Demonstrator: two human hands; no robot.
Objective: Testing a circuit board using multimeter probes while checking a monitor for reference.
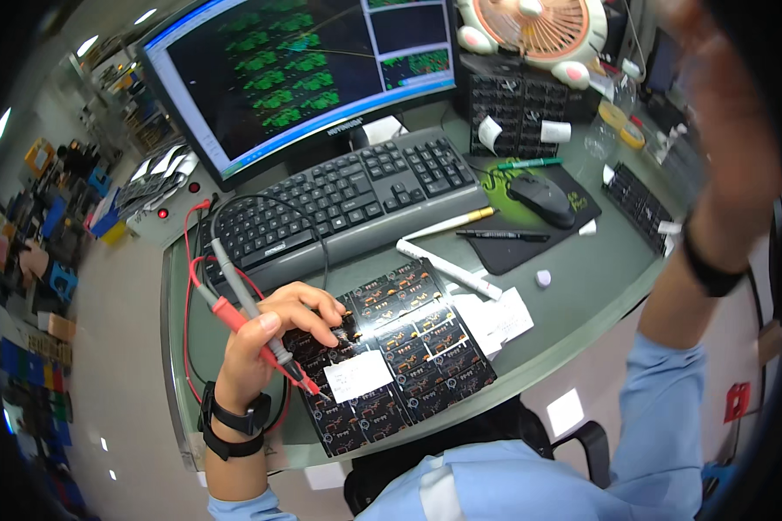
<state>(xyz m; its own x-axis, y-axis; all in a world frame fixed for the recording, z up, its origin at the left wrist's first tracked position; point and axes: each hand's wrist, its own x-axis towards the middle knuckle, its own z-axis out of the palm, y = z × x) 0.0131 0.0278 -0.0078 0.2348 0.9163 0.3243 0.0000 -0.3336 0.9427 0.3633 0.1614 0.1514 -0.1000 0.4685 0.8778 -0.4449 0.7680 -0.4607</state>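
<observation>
My left hand (pixel 265 343) is closed around a pair of test probes, with its fingertips near the upper left of a black circuit board panel (pixel 447 343). The red probe (pixel 231 316) slants down toward the panel's left part; the grey probe (pixel 228 265) crosses close beside it. A white paper slip (pixel 358 377) lies on the panel. Raised at the far right, above the desk's edge, my right hand (pixel 725 113) is smeared by motion, so its fingers cannot be made out. Dark bands circle both wrists.
Behind the panel are a keyboard (pixel 347 195), a monitor (pixel 295 74) and a mouse (pixel 540 200) on a mat. Pens (pixel 504 235), a white marker (pixel 447 269) and paper (pixel 504 321) lie to the right. A fan (pixel 534 30) stands at the back, near more board panels (pixel 517 108).
</observation>
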